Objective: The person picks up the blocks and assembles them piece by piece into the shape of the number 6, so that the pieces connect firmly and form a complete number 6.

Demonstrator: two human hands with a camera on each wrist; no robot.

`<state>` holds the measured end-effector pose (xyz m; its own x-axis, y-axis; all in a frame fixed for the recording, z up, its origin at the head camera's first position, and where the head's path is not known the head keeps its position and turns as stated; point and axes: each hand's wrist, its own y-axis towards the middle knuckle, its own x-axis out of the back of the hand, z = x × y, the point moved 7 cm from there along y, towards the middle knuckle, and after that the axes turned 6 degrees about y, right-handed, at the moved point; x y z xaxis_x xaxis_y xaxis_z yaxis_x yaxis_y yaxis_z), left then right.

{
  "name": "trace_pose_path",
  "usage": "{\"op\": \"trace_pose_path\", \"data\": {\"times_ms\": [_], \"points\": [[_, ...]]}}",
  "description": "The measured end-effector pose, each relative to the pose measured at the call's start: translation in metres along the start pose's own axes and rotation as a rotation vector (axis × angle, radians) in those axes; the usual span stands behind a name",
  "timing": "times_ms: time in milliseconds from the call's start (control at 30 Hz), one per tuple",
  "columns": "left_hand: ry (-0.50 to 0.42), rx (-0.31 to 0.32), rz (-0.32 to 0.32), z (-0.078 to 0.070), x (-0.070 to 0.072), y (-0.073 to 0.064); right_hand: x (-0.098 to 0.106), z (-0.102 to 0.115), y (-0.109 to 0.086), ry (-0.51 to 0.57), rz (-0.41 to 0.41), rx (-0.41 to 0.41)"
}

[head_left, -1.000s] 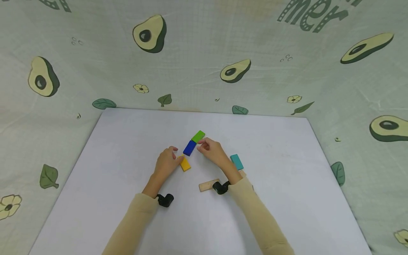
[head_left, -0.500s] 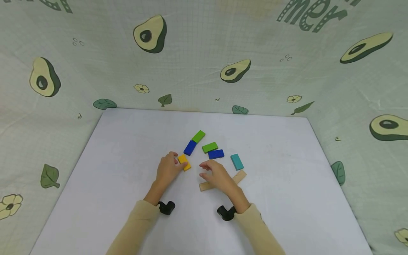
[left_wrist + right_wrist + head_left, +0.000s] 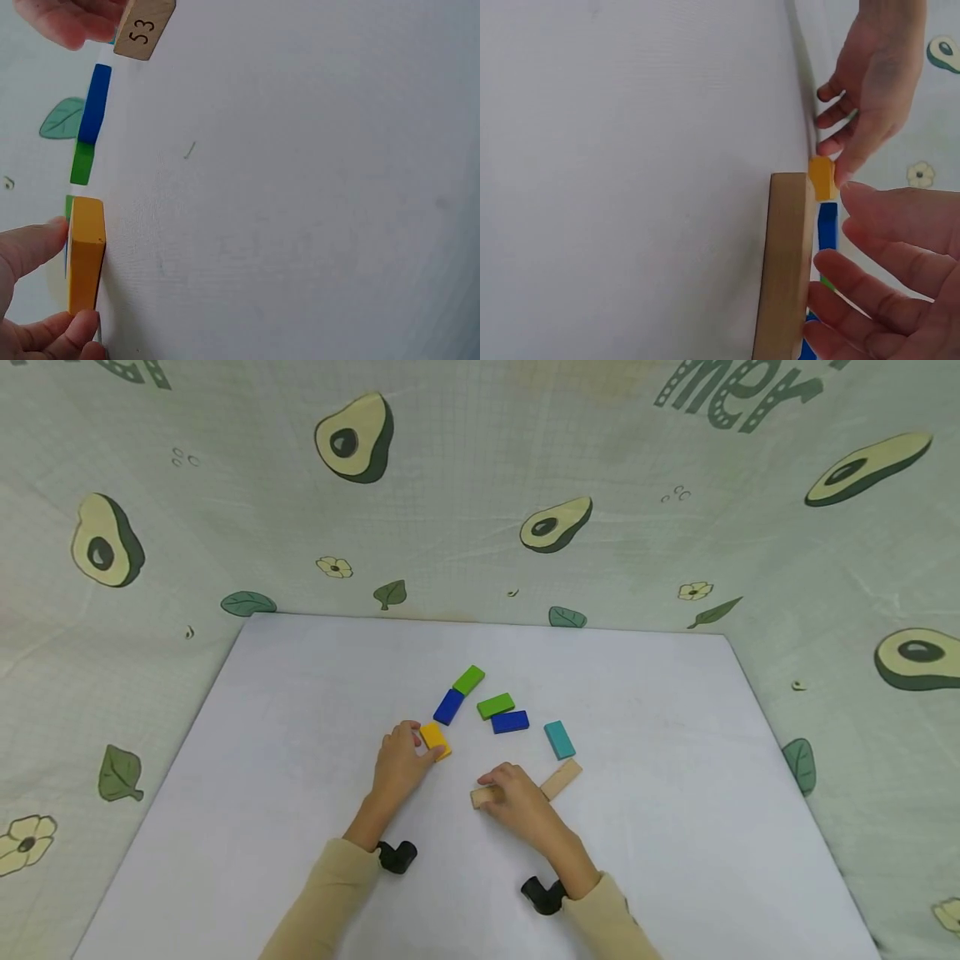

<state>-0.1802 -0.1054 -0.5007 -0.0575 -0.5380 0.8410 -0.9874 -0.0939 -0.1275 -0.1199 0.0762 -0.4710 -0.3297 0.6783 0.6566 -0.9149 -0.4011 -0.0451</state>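
Observation:
My left hand (image 3: 397, 768) pinches a yellow block (image 3: 436, 739) lying on the white table, thumb at one end and fingers at the other. In the left wrist view the yellow block (image 3: 87, 244) stands between thumb and fingertips. Over a plain wooden block (image 3: 480, 797) is my right hand (image 3: 521, 806), thumb and fingers spread apart and partly covering it. The right wrist view shows the fingertips right at the side of this wooden block (image 3: 784, 255). A second plain wooden block (image 3: 562, 779) slants just to the right of that hand.
A blue block (image 3: 448, 707) and a green block (image 3: 468, 680) lie end to end beyond the yellow one. Right of them, another green block (image 3: 496, 706) sits against another blue block (image 3: 510, 722). A teal block (image 3: 559, 740) lies farther right. Avocado-print cloth (image 3: 450, 527) rises behind the table.
My right hand has moved from beside the blue and green blocks toward me, down to the plain wooden block. The left hand stays at the yellow block, which has barely shifted.

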Motion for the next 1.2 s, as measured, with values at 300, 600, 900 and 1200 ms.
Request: {"op": "trace_pose_path", "data": {"times_ms": [300,600,900,1200], "points": [[-0.009,-0.023,-0.024,0.0023,-0.0045,0.0023,-0.0020,-0.0012,-0.0036,-0.087,-0.066,0.033],[-0.010,-0.030,-0.014,0.0018,-0.0031,0.0023,-0.0045,-0.0082,-0.0014,-0.169,-0.071,0.001],[-0.027,-0.047,0.016,0.0016,-0.0051,0.0026,-0.0023,-0.0077,-0.0012,-0.182,-0.081,-0.006],[-0.045,-0.061,0.035,0.0019,-0.0073,0.0038,-0.0015,-0.0074,-0.0023,-0.180,-0.115,-0.001]]}}
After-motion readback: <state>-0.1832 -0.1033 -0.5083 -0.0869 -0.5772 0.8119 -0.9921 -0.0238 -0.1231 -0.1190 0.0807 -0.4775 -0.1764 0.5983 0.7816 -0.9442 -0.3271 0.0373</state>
